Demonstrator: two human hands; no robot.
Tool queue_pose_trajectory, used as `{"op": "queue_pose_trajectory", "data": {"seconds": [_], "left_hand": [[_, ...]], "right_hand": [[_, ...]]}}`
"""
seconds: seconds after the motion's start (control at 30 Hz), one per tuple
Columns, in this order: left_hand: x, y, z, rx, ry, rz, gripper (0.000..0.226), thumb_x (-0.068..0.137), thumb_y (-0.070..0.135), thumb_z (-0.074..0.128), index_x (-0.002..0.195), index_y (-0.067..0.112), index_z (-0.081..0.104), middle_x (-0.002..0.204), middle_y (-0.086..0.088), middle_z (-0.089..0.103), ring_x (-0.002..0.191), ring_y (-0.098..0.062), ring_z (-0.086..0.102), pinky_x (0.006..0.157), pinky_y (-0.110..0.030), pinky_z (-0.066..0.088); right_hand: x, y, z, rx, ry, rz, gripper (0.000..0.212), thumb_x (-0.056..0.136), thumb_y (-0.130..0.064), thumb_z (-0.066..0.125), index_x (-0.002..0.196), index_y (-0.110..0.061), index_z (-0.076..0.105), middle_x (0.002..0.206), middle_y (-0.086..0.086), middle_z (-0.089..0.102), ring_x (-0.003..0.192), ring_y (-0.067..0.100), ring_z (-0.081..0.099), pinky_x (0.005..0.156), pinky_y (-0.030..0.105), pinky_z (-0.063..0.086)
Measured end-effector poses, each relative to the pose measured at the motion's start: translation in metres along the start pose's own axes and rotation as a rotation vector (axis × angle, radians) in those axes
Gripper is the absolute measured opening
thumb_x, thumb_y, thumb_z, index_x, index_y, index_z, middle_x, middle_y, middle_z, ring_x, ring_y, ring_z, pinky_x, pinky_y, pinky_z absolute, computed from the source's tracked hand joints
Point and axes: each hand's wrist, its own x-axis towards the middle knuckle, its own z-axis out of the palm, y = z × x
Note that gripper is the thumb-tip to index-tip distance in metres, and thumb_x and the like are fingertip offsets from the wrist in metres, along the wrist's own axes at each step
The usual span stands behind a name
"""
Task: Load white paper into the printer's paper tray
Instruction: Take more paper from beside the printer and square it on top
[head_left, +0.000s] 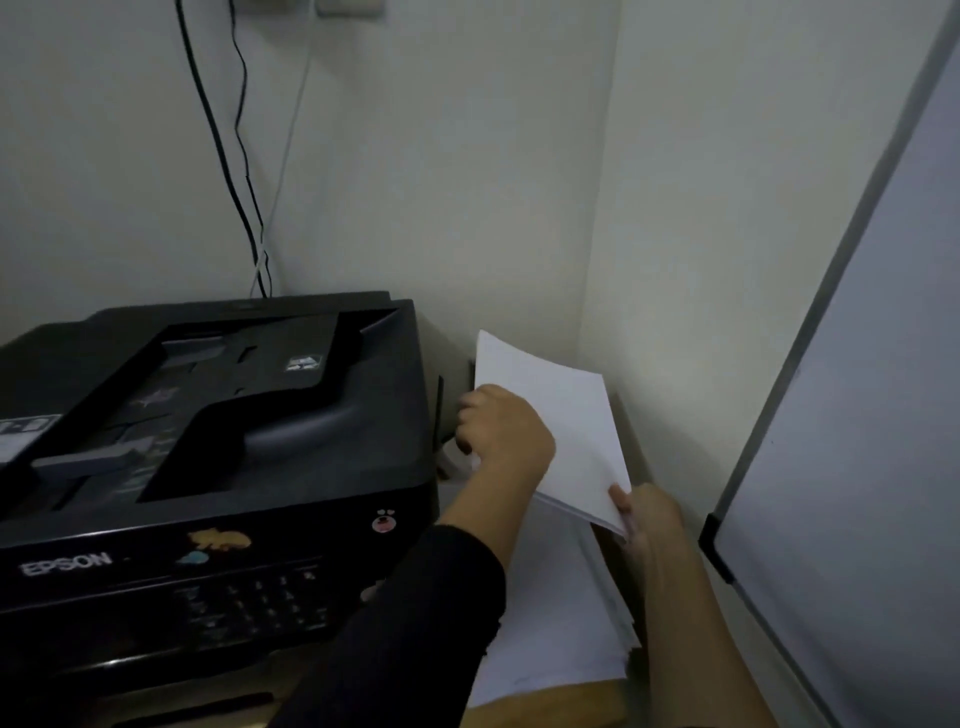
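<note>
While both hands held it, the thin stack of white paper (566, 431) hung in the air just right of the black printer (260, 415), above a bigger pile of paper (561, 623). The left hand (501, 436) curled round its left edge. The right hand (649, 519) pinched the near corner, thumb on top. The sheets looked light, smooth and bendy, so they could sag or slide apart; holding two sides seemed best. The printer looked hard and shiny, with stickers (221, 540) on its front.
</note>
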Motion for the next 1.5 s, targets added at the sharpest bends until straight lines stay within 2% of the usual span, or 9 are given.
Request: {"op": "queue_pose_trajectory", "data": {"seconds": [0.13,0.3,0.43,0.53,0.7,0.83,0.97,1.17,1.5], "left_hand": [[0.021,-0.015,-0.06,-0.213,-0.099,0.031,0.048,0.089,0.026,0.058,0.128,-0.001,0.049,0.132,-0.014,0.051,0.116,-0.027,0.056,0.077,-0.03,0.046],[0.028,-0.064,-0.13,-0.393,-0.052,0.006,0.043,0.101,0.019,0.041,0.138,-0.003,0.041,0.145,-0.016,0.042,0.131,-0.03,0.044,0.103,-0.033,0.04],[0.034,-0.131,-0.155,-0.483,0.109,-0.085,0.036,0.098,0.011,0.046,0.13,-0.005,0.05,0.136,-0.017,0.053,0.125,-0.03,0.052,0.101,-0.033,0.044],[0.034,-0.185,-0.169,-0.511,0.172,-0.127,0.035,0.097,0.009,0.047,0.127,-0.007,0.052,0.133,-0.019,0.056,0.123,-0.031,0.054,0.1,-0.032,0.046],[0.037,-0.283,-0.19,-0.572,0.267,-0.178,0.033,0.095,0.006,0.048,0.124,-0.009,0.053,0.129,-0.022,0.058,0.119,-0.034,0.057,0.097,-0.034,0.049],[0.041,-0.359,-0.204,-0.544,0.3,-0.194,0.025,0.097,0.016,0.05,0.1,-0.007,0.059,0.124,-0.02,0.06,0.087,-0.027,0.06,0.067,-0.027,0.044],[0.054,-0.423,-0.211,-0.751,0.376,-0.128,0.036,0.091,0.012,0.061,0.121,-0.005,0.053,0.125,-0.022,0.059,0.111,-0.036,0.058,0.093,-0.041,0.049],[0.068,-0.475,-0.232,-0.98,0.564,-0.01,0.036,0.091,0.006,0.06,0.124,0.004,0.049,0.125,-0.015,0.059,0.113,-0.032,0.057,0.095,-0.038,0.047],[0.078,-0.509,-0.201,-1.044,0.557,0.036,0.038,0.095,0.006,0.053,0.131,0.003,0.041,0.13,-0.015,0.055,0.112,-0.025,0.054,0.094,-0.032,0.042]], "right_hand": [[-0.023,-0.037,0.0,0.061,-0.057,-0.058,0.021,0.097,-0.007,0.048,0.111,0.009,0.051,0.093,0.021,0.056,0.075,0.026,0.048,0.056,0.033,0.039],[-0.06,-0.097,0.029,-0.015,-0.062,-0.189,0.037,0.097,-0.012,0.051,0.124,0.013,0.048,0.131,0.025,0.051,0.101,0.035,0.049,0.075,0.037,0.036],[-0.098,-0.134,0.074,-0.021,-0.093,-0.295,0.042,0.096,-0.007,0.052,0.131,0.015,0.044,0.139,0.023,0.048,0.126,0.035,0.046,0.084,0.034,0.036],[-0.127,-0.145,0.121,0.049,-0.106,-0.343,0.037,0.092,0.001,0.056,0.125,0.016,0.049,0.134,0.024,0.053,0.122,0.036,0.051,0.099,0.042,0.042],[-0.175,-0.152,0.207,0.106,-0.163,-0.385,0.029,0.088,0.008,0.057,0.115,0.018,0.055,0.112,0.023,0.062,0.088,0.027,0.054,0.077,0.038,0.045],[-0.206,-0.157,0.28,0.108,-0.204,-0.425,0.023,0.09,0.003,0.054,0.108,0.017,0.056,0.105,0.023,0.061,0.087,0.03,0.059,0.07,0.031,0.042],[-0.226,-0.156,0.343,0.116,-0.207,-0.566,0.013,0.087,0.0,0.052,0.088,0.007,0.063,0.094,0.019,0.065,0.076,0.023,0.056,0.065,0.028,0.042],[-0.255,-0.17,0.403,0.128,-0.211,-0.767,0.036,0.098,-0.011,0.047,0.132,0.0,0.046,0.131,0.015,0.055,0.115,0.027,0.055,0.1,0.037,0.045],[-0.254,-0.157,0.44,0.079,-0.279,-0.789,0.048,0.093,0.001,0.047,0.14,-0.009,0.038,0.13,0.007,0.054,0.109,0.019,0.052,0.094,0.025,0.037]]}}
